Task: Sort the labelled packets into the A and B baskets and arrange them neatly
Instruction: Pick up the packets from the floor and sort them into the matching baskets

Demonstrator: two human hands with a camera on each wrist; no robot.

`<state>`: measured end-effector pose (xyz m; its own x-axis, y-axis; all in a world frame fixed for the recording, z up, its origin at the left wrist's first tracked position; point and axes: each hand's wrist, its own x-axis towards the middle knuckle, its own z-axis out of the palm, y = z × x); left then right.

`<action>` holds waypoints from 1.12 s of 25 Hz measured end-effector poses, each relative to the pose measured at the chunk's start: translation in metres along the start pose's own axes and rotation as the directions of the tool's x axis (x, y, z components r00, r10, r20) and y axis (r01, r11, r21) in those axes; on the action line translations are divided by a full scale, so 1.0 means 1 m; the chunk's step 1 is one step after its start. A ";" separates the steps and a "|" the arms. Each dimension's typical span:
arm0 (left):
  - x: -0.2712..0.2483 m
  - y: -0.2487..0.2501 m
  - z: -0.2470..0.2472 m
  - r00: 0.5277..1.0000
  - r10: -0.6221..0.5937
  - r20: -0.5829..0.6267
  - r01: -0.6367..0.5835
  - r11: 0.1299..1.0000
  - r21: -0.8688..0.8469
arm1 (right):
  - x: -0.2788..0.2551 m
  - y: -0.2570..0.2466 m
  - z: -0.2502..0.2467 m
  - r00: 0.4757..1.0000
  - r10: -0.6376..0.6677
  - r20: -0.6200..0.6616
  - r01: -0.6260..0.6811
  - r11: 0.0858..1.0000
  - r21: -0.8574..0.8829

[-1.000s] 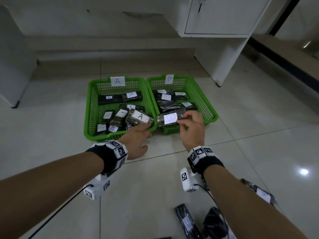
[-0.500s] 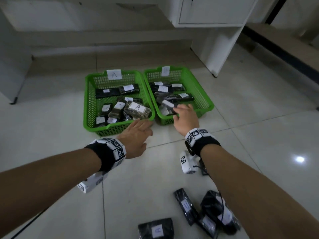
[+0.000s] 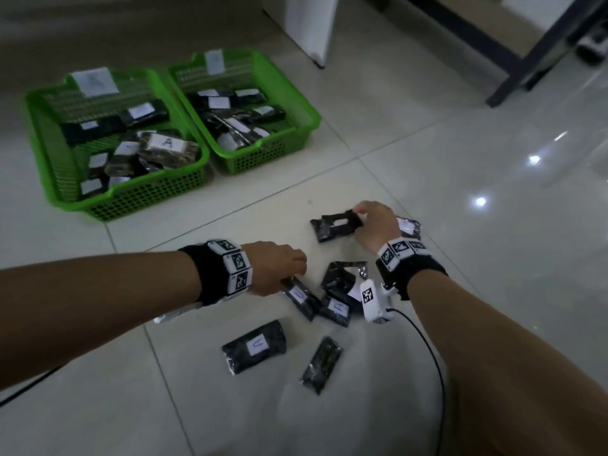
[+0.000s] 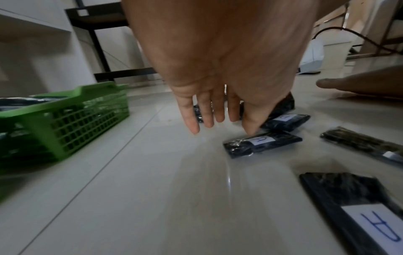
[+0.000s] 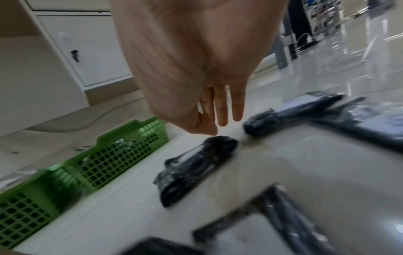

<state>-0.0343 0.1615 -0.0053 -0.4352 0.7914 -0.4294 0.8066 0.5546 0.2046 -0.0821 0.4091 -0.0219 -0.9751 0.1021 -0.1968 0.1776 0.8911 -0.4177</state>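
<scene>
Two green baskets stand side by side at the upper left: basket A and basket B, both holding several dark labelled packets. More packets lie loose on the floor by my hands. My left hand reaches down with straight fingers, and its thumb tip touches a packet labelled A. Above the end of a dark packet, my right hand has its fingers extended and grips nothing.
Other loose packets lie nearer to me: a wide A-labelled one, a narrow one and a cluster between my wrists. A white cabinet leg and a dark table frame stand beyond. A black cable trails from my right wrist.
Both hands have drawn back from the baskets to the loose pile. The packet my right hand held now lies in basket B. The head view has swung down and right.
</scene>
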 end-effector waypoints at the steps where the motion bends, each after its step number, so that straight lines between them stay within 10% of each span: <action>1: 0.008 0.005 0.002 0.998 0.023 0.066 -0.025 0.999 0.033 | -0.007 0.011 0.000 1.000 0.015 0.027 -0.015 1.000 0.008; 6: 0.020 0.009 0.018 0.985 0.028 0.171 -0.054 0.987 0.150 | -0.016 0.021 0.013 0.995 -0.051 0.086 0.046 0.997 0.058; 12: -0.002 -0.021 0.012 0.984 -0.163 0.072 0.173 0.969 -0.175 | 0.009 0.007 0.026 0.954 -0.236 0.185 0.268 0.947 -0.176; 14: -0.008 -0.036 0.000 0.934 -0.358 -0.016 0.328 0.872 -0.364 | 0.015 0.000 0.020 0.970 -0.155 0.189 0.120 0.975 0.186; 16: -0.014 -0.052 -0.013 0.844 -0.530 -0.085 0.415 0.745 -0.522 | 0.020 -0.010 0.015 0.947 -0.033 0.321 -0.185 0.759 0.624; 21: -0.046 -0.079 -0.032 0.635 -0.755 -0.163 0.310 0.442 -0.842 | 0.025 -0.061 0.004 0.880 -0.143 0.454 -0.378 0.368 0.850; 28: -0.086 -0.098 -0.035 0.494 -0.869 0.028 -0.053 -0.063 -0.997 | 0.027 -0.126 0.005 0.895 -0.227 0.385 -0.216 0.536 0.816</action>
<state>-0.0901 0.0479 0.0421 -0.9046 -0.0983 -0.4147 -0.4260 0.1795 0.8867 -0.1305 0.2971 0.0211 -0.8614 -0.2809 -0.4231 0.4138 0.0948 -0.9054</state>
